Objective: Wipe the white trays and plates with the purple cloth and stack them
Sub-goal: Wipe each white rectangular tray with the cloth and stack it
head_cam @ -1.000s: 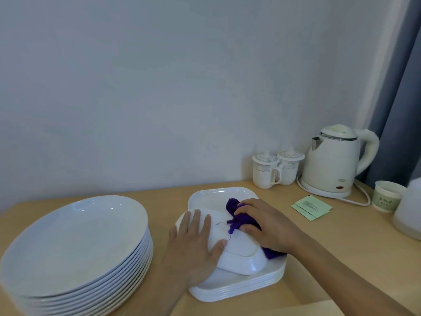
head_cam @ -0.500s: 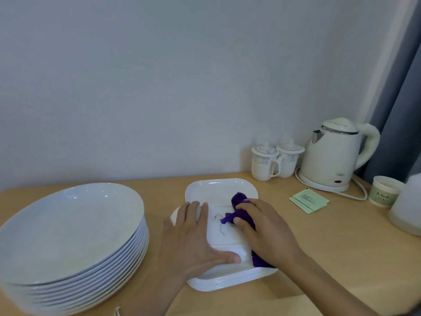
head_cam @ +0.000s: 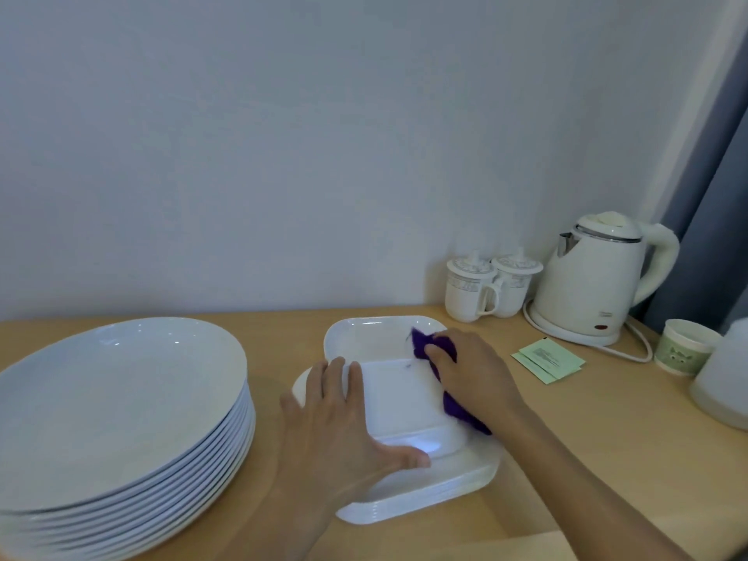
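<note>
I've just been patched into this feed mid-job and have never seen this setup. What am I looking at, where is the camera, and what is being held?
There is no machine here. These are a person's two bare hands, filmed by one wide-angle camera worn on their head, looking forward and down.

The left hand lies flat on a small white tray, steadying it on top of a stack of square white trays. The fingers of the right hand grip a bunched purple cloth at that tray's far right edge.

To the left on the wooden table stands a tall stack of round white plates. At the back right are two lidded mugs, a white kettle, green sachets and a paper cup.
</note>
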A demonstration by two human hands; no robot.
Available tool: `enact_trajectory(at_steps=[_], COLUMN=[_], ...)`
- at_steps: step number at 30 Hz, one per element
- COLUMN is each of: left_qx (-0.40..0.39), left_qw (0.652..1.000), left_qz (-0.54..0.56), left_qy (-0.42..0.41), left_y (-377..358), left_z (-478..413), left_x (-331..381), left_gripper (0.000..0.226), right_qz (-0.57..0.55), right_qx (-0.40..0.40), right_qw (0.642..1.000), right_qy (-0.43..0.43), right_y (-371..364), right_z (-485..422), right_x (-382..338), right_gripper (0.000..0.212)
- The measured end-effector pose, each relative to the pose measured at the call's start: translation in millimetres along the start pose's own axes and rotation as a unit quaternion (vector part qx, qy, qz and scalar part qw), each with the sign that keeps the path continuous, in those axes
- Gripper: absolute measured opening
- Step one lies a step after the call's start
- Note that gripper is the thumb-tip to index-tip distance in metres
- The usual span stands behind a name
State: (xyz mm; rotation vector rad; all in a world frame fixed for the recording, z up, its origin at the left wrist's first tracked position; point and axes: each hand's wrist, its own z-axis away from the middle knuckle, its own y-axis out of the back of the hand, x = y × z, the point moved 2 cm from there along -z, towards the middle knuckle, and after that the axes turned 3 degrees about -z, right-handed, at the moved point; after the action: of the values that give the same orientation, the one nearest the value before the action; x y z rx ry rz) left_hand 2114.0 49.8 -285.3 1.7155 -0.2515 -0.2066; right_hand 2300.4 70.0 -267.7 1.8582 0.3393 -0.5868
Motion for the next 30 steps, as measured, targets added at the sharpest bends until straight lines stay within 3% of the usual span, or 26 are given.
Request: enact_trajectory(at_steps=[2, 5, 10, 12, 18, 20, 21, 23, 24, 26, 28, 30], left_qx=[-0.006, 0.0, -0.03, -0.013, 0.029, 0.044, -0.003, -0.013, -0.017, -0.009, 0.007, 0.001], left_qw=[1.0, 1.0, 0.999, 0.999, 0.997, 0.996, 0.997, 0.998, 0.997, 0.998, 0.999, 0.999], left_qz=[0.002, 0.017, 0.036, 0.033, 0.058, 0.065, 0.058, 0.043, 0.062, 0.046, 0.038, 0.032], left_qy=[-0.002, -0.01, 0.003, 0.012, -0.03, -0.046, -0.048, -0.047, -0.034, -0.041, -0.033, -0.041], left_y=[1, 0, 3, 3, -7, -5, -2, 4, 3, 5, 5, -1], left_z=[1, 1, 2, 1, -2, -3, -3, 1, 3, 2, 2, 2], left_x=[2, 1, 3, 5, 3, 3, 3, 5, 4, 3, 2, 2], left_gripper=[0.133, 0.131, 0.129, 0.127, 0.125, 0.125, 0.132, 0.143, 0.147, 0.143, 0.137, 0.147], right_qz=[0.02, 0.063, 0.023, 0.031, 0.071, 0.044, 0.018, -0.022, 0.008, 0.063, 0.03, 0.018], right_qx=[-0.002, -0.012, -0.104, -0.115, -0.026, -0.007, -0.001, 0.023, 0.038, 0.058, 0.044, 0.032], right_qw=[1.0, 0.987, 0.994, 0.993, 0.978, 0.985, 0.993, 0.999, 0.999, 0.987, 0.976, 0.987], right_qy=[-0.002, 0.15, 0.007, 0.011, 0.196, 0.166, 0.116, 0.02, 0.022, 0.133, 0.213, 0.153], right_y=[-2, -12, -4, -7, -10, -4, -1, 0, -5, -18, -19, -9], right_z=[5, 25, -29, -34, 22, 29, 26, 24, 28, 44, 54, 39], right_x=[-1, -26, -12, -19, -30, -12, -3, 4, -1, -20, -29, -14], right_gripper=[0.03, 0.032, 0.029, 0.029, 0.031, 0.032, 0.031, 0.03, 0.032, 0.038, 0.039, 0.032])
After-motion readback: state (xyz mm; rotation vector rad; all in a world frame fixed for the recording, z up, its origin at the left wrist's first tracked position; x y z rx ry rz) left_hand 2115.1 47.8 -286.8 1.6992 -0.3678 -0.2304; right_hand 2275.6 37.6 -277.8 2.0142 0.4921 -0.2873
